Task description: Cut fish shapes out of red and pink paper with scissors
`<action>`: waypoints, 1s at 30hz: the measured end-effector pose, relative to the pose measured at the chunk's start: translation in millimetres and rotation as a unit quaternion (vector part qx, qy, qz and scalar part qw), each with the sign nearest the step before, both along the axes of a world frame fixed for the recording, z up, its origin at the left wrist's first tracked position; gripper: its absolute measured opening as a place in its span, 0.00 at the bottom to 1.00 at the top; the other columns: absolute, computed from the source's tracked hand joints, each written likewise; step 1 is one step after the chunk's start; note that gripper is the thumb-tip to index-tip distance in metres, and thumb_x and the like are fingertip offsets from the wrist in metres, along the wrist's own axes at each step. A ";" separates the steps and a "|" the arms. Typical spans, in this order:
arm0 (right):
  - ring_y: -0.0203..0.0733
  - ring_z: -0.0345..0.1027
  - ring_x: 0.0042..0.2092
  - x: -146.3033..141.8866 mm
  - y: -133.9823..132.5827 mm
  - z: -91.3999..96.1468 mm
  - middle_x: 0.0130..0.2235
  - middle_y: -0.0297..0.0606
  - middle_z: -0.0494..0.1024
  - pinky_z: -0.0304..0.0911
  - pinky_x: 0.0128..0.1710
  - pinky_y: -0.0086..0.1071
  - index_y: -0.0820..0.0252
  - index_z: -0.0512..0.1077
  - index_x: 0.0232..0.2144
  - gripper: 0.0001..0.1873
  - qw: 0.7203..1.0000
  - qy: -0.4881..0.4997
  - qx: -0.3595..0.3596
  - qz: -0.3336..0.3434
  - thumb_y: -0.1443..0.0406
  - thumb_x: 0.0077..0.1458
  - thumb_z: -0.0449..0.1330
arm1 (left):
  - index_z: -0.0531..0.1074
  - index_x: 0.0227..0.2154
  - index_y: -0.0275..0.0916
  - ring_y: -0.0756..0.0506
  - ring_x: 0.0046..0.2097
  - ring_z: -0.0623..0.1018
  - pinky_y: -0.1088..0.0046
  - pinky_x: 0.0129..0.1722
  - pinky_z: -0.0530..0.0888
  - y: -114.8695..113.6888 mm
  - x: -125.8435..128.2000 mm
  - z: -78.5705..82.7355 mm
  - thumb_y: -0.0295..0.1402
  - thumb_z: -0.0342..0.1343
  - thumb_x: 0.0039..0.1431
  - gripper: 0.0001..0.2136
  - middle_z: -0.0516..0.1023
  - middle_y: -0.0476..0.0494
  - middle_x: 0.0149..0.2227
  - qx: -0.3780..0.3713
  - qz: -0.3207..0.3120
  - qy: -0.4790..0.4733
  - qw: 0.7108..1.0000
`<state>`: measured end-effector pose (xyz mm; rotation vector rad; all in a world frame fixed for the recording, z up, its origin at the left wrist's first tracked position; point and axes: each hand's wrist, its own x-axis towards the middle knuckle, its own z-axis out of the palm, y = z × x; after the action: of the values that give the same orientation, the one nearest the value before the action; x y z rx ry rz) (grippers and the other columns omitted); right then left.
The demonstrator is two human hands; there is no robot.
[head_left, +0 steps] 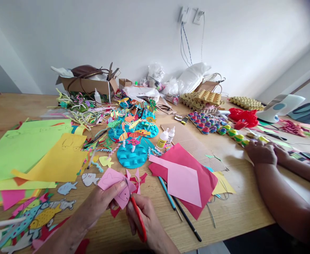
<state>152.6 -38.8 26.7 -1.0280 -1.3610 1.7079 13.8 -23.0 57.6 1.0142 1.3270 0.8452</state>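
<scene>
Between thumb and fingers, my left hand (109,197) pinches a pink sheet of paper (110,176) with fish outlines drawn on it. My right hand (144,211) grips red-handled scissors (138,218), whose blades meet the paper's upper right side. Pink and red paper scraps (140,180) lie just beyond the blades. Left of the paper rest a white fish cutout (90,179) and a bluish one (67,188). Further forward, several colourful paper fish stand on blue round bases (132,155).
Green sheets (25,148) and a yellow sheet (62,155) lie left, above piled fish cutouts (45,217). Red paper (189,158), a black pencil (188,218) and glue bottles (162,138) are at centre right. A co-worker's hands (262,153) touch painted egg cartons (233,133). Boxes (91,86) line the wall.
</scene>
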 end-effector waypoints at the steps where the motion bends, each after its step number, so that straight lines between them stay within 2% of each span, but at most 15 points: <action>1: 0.27 0.47 0.14 0.0 0.0 0.7 0.12 0.24 0.54 0.43 0.12 0.21 0.58 0.54 0.15 0.28 1.000 -0.002 0.001 0.001 0.43 0.50 0.49 | 0.64 0.16 0.38 0.53 0.18 0.61 0.78 0.17 0.56 -0.4 0.5 1.2 0.43 0.55 0.46 0.14 0.63 0.55 0.14 0.000 0.004 0.001 1.000; 6: 0.27 0.47 0.14 1.0 -0.5 2.0 0.12 0.24 0.53 0.44 0.13 0.21 0.58 0.54 0.15 0.26 1.000 -0.017 0.006 0.004 0.46 0.53 0.49 | 0.66 0.17 0.39 0.52 0.20 0.62 0.79 0.19 0.58 -2.3 1.2 4.0 0.43 0.53 0.48 0.13 0.65 0.55 0.15 -0.011 0.027 0.001 1.000; 15: 0.27 0.47 0.14 3.3 -1.1 -3.7 0.12 0.25 0.54 0.45 0.13 0.21 0.58 0.55 0.14 0.24 1.000 -0.008 0.006 0.012 0.51 0.54 0.50 | 0.65 0.17 0.38 0.53 0.18 0.60 0.78 0.18 0.54 0.8 -5.1 5.6 0.43 0.52 0.47 0.14 0.63 0.55 0.14 -0.010 -0.007 0.036 0.999; 21: 0.27 0.47 0.15 6.6 -1.9 -10.3 0.13 0.25 0.56 0.44 0.13 0.20 0.60 0.57 0.16 0.18 1.000 -0.015 0.013 0.024 0.58 0.55 0.50 | 0.65 0.16 0.38 0.52 0.18 0.61 0.77 0.17 0.55 4.7 -15.3 2.1 0.44 0.52 0.48 0.15 0.66 0.53 0.14 -0.021 -0.073 0.058 0.995; 26: 0.27 0.47 0.15 5.9 -2.7 -12.5 0.14 0.25 0.56 0.43 0.13 0.20 0.60 0.58 0.17 0.15 0.999 -0.013 0.013 0.029 0.63 0.54 0.50 | 0.64 0.16 0.38 0.53 0.17 0.60 0.77 0.17 0.54 5.6 -18.5 0.6 0.44 0.52 0.48 0.15 0.64 0.55 0.13 -0.017 -0.073 0.058 0.995; 30: 0.27 0.48 0.14 3.6 -2.4 -10.7 0.13 0.25 0.57 0.44 0.12 0.20 0.60 0.58 0.17 0.16 1.000 -0.010 -0.005 0.027 0.60 0.53 0.51 | 0.64 0.16 0.38 0.53 0.17 0.60 0.77 0.17 0.55 5.6 -17.8 1.1 0.45 0.51 0.48 0.16 0.64 0.54 0.13 -0.014 -0.073 0.058 0.996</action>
<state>156.2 -41.2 16.0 -1.0265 -1.4055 1.7498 -4.0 -17.4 58.7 1.1364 1.3407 0.6641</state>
